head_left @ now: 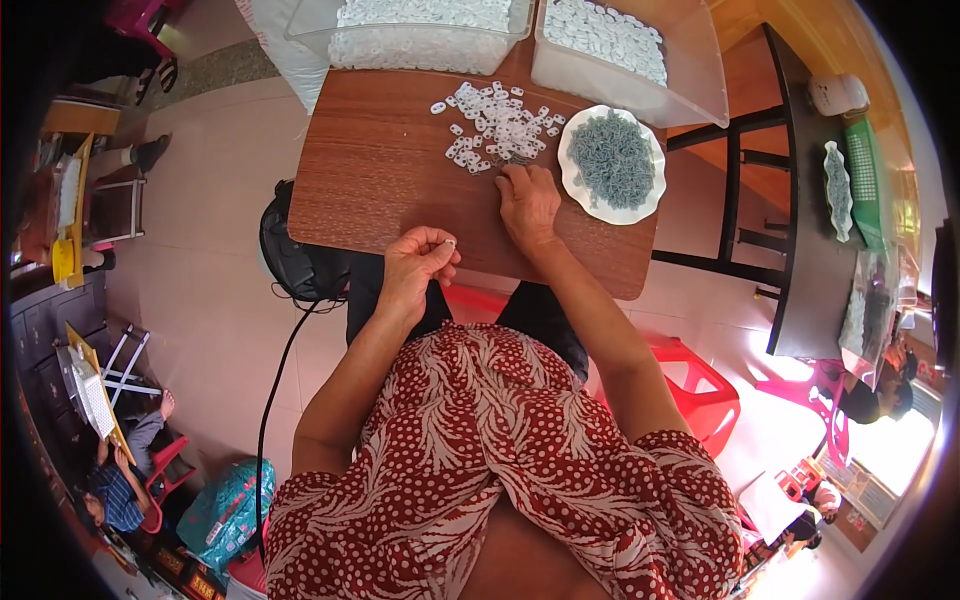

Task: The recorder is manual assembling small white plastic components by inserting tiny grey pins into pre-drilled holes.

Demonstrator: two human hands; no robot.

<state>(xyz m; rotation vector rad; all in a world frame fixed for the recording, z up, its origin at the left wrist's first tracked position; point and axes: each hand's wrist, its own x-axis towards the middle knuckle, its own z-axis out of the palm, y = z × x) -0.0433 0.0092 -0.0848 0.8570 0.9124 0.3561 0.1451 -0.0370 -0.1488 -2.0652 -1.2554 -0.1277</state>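
My left hand [412, 265] is held over the near edge of the brown table [360, 185], thumb and fingers pinched on a small white plastic piece [450, 243]. My right hand [530, 205] rests on the tabletop with its fingers bent down and drawn together. Its fingertips touch a few small grey metal pieces [512, 160] at the near side of a loose pile of white plastic pieces [497, 118], many with two holes. Whatever sits between those fingertips is hidden. A white scalloped plate [652, 192] heaped with small grey screw-like pieces [612, 158] stands right of that hand.
Two clear plastic bins [420, 60] [690, 85] full of white pieces stand along the far edge. A black bag [300, 255] with a cable is left of the table; a red stool [700, 390] and dark table [805, 200] are right. Other people sit at the room's sides.
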